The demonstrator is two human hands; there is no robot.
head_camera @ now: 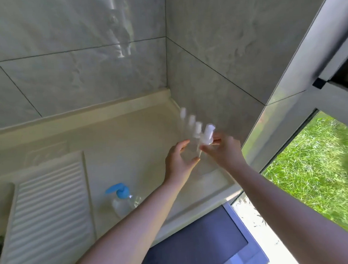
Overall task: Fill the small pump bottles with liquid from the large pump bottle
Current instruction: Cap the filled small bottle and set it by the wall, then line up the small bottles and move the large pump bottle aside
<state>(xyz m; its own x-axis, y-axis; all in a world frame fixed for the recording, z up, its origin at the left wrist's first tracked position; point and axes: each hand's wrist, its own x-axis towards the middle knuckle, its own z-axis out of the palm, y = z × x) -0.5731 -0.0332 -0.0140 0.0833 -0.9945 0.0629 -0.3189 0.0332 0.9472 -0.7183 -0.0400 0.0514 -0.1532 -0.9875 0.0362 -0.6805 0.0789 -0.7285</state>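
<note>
The row of small pump bottles [190, 120] by the right wall is smeared with motion blur — only pale caps read, and their clear bodies all but vanish against the basin. The clear bottle in the left hand [180, 160] is barely traceable; its outline and fill level cannot be told. The right hand [223, 149] hides the base of the white pump head [208, 135]. The large pump bottle [123, 200] is partly covered by the left forearm — its lower body is out of sight. The ribbed washboard [49, 211] runs off the bottom-left edge.
</note>
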